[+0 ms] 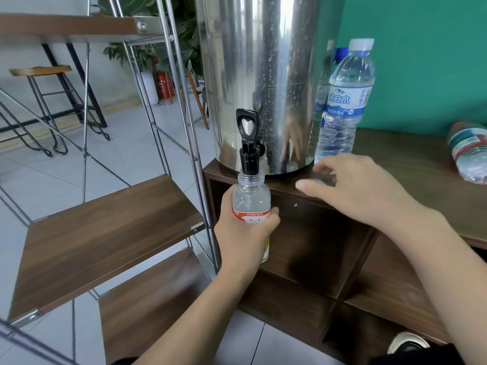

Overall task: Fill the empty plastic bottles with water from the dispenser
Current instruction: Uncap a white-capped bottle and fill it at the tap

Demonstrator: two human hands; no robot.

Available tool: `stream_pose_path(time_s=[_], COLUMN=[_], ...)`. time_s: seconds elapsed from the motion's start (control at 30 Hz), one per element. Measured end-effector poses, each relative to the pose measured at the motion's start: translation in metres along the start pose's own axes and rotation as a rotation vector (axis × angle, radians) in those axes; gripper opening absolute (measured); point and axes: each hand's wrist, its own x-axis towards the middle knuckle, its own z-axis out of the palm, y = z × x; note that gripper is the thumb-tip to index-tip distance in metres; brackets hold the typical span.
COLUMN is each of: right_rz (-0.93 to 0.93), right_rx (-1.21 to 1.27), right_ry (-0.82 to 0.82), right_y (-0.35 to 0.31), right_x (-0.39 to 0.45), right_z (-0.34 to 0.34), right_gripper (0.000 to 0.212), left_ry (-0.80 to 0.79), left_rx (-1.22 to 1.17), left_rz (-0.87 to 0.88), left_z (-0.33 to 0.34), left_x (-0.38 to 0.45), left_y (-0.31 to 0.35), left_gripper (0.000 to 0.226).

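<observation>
The left hand (243, 233) is gripping an uncapped clear bottle (251, 206) with its fingers curled round the red label, holding its mouth right under the black tap (249, 143) of the steel dispenser (261, 75). At about three o'clock from the bottle, the right hand (363, 188) is resting on the wooden cabinet (421, 164), fingers loosely spread over something small and blurred. At its twelve o'clock a capped blue-labelled bottle (342, 101) is standing beside the dispenser.

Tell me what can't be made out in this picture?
- Lower half of the held bottle: covered by the left hand.
- Object under the right hand: blurred, fingers hide it.
- Dispenser top: cut off by the upper edge.
- Lying bottle: cut off by the right edge.
- Bottle behind the labelled bottle: mostly hidden.
</observation>
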Motion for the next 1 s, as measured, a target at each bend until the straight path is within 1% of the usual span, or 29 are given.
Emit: stream_pose_path(time_s=[0.03,0.1,0.23,0.37,0.5,0.67,0.73,0.83,1.0], right_rz=[0.009,-0.001,-0.048,-0.144,-0.245,-0.289,-0.296,-0.323,-0.331], right_rx=[-0.025,0.005,0.204,0.264,0.253,0.272,0.279,0.330,0.547], right_ry=[-0.056,-0.089,-0.060,0.005,-0.021,-0.062,-0.073,-0.112,-0.145], right_y=[0.003,0.009,0.013,0.006,-0.009,-0.021,-0.024,-0.030,-0.033], right_x=[-0.002,-0.004,-0.004,-0.006,-0.008,-0.013,-0.014,-0.016,-0.022], right_z=[0.002,0.008,0.015,0.015,0.011,0.014,0.012,0.006,-0.007], right_gripper=[0.059,0.055,0.044,0.032,0.036,0.055,0.059,0.060,0.055], left_ry=[0.000,-0.003,-0.019,-0.007,0.004,0.001,-0.008,-0.035,-0.112], left_rx=[-0.001,-0.004,0.003,0.011,0.032,0.044,0.043,0.036,0.067], left_rz=[-0.009,-0.021,-0.029,-0.058,-0.070,-0.063,-0.048,-0.018,0.031], left_z=[-0.001,-0.002,-0.005,-0.008,-0.011,-0.017,-0.018,-0.020,-0.020], left_x=[-0.001,-0.003,-0.009,-0.014,-0.018,-0.026,-0.030,-0.035,-0.044], left_y=[0.000,-0.002,-0.003,-0.003,-0.002,0.000,0.002,0.004,0.007], left_gripper=[0.066,0.064,0.066,0.064,0.066,0.068,0.070,0.070,0.075])
